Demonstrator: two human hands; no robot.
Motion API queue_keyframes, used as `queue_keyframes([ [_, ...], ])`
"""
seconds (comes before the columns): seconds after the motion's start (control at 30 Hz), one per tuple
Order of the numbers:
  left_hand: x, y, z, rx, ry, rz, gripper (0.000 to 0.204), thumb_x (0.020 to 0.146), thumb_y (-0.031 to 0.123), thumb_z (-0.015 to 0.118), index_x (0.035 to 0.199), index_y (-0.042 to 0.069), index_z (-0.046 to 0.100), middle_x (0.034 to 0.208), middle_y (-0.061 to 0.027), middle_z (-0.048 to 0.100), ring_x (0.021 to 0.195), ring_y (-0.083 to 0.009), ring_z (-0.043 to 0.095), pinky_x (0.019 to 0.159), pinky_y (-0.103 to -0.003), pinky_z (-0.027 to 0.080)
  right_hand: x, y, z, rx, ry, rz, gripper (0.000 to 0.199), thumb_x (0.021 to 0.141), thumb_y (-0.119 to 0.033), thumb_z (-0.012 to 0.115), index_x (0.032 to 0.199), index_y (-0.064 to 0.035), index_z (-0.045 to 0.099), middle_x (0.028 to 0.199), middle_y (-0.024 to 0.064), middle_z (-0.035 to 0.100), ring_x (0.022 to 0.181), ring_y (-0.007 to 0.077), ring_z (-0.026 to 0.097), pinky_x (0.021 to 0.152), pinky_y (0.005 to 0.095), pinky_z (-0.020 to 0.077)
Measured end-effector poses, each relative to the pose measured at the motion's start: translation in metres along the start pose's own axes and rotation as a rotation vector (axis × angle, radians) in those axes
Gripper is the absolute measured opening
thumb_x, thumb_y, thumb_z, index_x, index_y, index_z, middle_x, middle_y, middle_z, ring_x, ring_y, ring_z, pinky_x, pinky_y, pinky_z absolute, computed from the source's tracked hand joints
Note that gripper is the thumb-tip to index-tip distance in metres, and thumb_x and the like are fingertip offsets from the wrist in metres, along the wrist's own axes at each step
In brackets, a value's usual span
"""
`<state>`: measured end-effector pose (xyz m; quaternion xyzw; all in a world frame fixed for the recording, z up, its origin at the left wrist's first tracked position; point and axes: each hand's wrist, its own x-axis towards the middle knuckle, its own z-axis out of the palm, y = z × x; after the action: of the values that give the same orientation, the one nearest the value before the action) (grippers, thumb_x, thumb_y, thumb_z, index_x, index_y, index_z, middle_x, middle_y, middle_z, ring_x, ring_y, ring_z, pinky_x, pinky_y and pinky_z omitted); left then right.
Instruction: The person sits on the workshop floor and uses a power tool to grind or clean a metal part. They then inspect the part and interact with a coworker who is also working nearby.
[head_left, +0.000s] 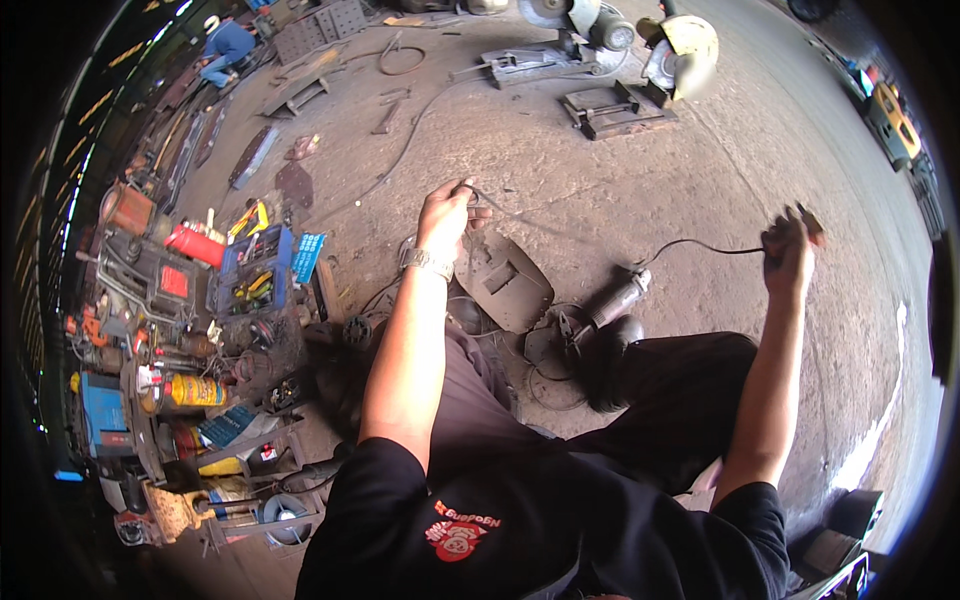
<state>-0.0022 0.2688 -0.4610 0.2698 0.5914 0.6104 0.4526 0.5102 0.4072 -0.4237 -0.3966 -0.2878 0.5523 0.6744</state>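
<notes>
My left hand (455, 215), with a metal watch on its wrist, is raised in front of me and pinches a thin dark cable (515, 212). The cable trails off to the right and blurs. Farther right, my right hand (790, 255) is closed around a black power cord (705, 241). That cord runs left to the rear end of an angle grinder (620, 300), which lies on the floor beside my shoe (625, 332). Below my left hand rests a flat metal plate (508, 285) with a cut-out in it.
At left stand a blue toolbox (228, 270), a red cylinder (195, 244), a yellow can (195, 390) and cluttered tools. Two cut-off saws (612, 30) (680, 55) stand ahead. A long cable (405, 150) crosses the floor. A person in blue (228, 48) crouches far left.
</notes>
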Motion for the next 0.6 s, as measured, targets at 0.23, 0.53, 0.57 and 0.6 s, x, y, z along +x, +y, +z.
queue_keyframes([
  [0.23,-0.015,-0.017,0.042,-0.095,-0.143,0.073,0.032,0.102,0.009,0.054,0.133,0.003,0.060,0.107,-0.0076,0.062,0.089,-0.0179,0.065,0.070,-0.034,0.056,-0.086,0.033,0.096,-0.309,-0.494,0.068,0.064,0.091,-0.004,0.059,0.150,-0.0100,0.034,0.127,0.0175,0.056,0.085,0.0226,0.067,0.062,0.0306,0.0515],
  [0.53,-0.034,-0.041,0.091,0.677,-0.054,0.827,0.039,0.093,-0.005,0.051,0.131,-0.001,0.061,0.121,-0.0169,0.053,0.093,-0.0192,0.065,0.081,-0.030,0.057,-0.153,0.096,0.157,-0.586,-0.874,0.309,0.040,0.092,-0.021,0.066,0.125,-0.0012,0.058,0.071,0.0027,0.059,0.056,0.0086,0.052,0.050,0.0246,0.0420],
  [0.57,-0.036,-0.039,0.090,0.652,-0.046,0.781,0.037,0.093,-0.001,0.054,0.129,-0.001,0.062,0.120,-0.0185,0.054,0.097,-0.0244,0.064,0.085,-0.033,0.055,-0.159,0.097,0.161,-0.529,-0.893,0.304,0.040,0.093,-0.021,0.065,0.126,-0.0010,0.057,0.068,0.0028,0.060,0.056,0.0085,0.053,0.049,0.0245,0.0417],
  [0.6,-0.038,-0.035,0.088,0.625,-0.038,0.734,0.036,0.093,0.002,0.057,0.128,-0.001,0.063,0.120,-0.0202,0.055,0.102,-0.0296,0.062,0.090,-0.035,0.052,-0.160,0.102,0.162,-0.459,-0.875,0.320,0.039,0.093,-0.020,0.065,0.126,-0.0008,0.057,0.069,0.0033,0.061,0.056,0.0086,0.054,0.049,0.0244,0.0419],
])
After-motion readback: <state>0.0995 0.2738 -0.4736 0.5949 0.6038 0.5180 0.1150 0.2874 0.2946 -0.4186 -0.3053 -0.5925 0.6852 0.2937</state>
